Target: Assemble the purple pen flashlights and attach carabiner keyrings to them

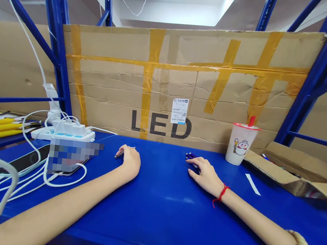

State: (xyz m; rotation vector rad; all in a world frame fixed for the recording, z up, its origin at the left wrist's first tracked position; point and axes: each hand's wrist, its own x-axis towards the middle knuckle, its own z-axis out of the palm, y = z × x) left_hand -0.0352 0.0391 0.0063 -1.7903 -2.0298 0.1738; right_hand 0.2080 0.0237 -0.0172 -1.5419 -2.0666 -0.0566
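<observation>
My left hand is on the blue tabletop, left of the middle, with its fingers curled round a slim pen. The pen's dark tip pokes out to the left of the fingers. Over on the right, my right hand lies palm down, its fingers stretched out and the thumb apart. Under and beside those fingertips are dark purple pens, partly covered, so I cannot tell how many there are. A red string bracelet circles the right wrist.
A white cup with a red straw stands behind my right hand. Near it are a paper strip and an open cardboard box. On the left lie phones, white cables and a power strip. A large carton backs the table.
</observation>
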